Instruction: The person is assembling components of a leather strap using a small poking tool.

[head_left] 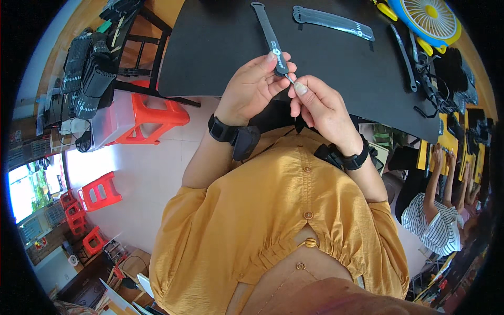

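Note:
A flat dark grey strap (266, 30), with a hole at its far end and white print near its close end, slants above the black table (210, 52). My left hand (247, 89) is closed around the strap's close end, the thumb on its top. At that same end my right hand (323, 107) pinches a thin, silvery, pointed piece (289, 79) between thumb and finger. Its tip touches the strap's end; whether it is a tool or part of the strap I cannot tell. Straps of the same kind (333, 23) lie bundled at the table's far side.
A blue and yellow fan (428, 13) stands at the far right, beside a loose strap (403, 58) and black cords (433, 92). Red stools (149, 118) are on the left, near stacked dark straps (89, 71). At right, a person in stripes (428, 223) works at a yellow table.

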### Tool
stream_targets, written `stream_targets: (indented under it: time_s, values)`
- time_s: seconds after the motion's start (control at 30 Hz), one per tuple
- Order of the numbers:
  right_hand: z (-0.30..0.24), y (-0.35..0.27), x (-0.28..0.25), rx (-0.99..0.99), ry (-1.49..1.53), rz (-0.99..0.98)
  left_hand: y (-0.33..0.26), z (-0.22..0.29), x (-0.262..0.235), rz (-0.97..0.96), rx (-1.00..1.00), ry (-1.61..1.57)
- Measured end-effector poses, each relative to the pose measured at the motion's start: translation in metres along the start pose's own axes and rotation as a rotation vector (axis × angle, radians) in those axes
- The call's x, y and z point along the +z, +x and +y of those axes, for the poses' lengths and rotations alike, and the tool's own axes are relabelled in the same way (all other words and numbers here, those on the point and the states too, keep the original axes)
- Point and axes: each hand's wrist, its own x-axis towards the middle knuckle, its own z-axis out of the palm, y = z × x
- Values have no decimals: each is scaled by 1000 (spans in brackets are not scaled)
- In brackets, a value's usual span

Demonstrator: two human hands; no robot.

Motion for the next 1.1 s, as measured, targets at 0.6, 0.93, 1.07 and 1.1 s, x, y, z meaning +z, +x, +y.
stream_targets:
  time_s: [0.6, 0.93, 1.07, 1.1]
  values:
    - [15, 4, 18, -440, -357, 325, 1, -7, 4, 50, 86, 86]
    - [13, 3, 15, -386, -206, 193, -19, 5, 24, 307, 49, 679]
    - [7, -1, 17, -327, -159, 152, -31, -2, 32, 341, 328, 1069]
    - [7, -1, 17, -324, -131, 138, -32, -1, 35, 315, 371, 1141]
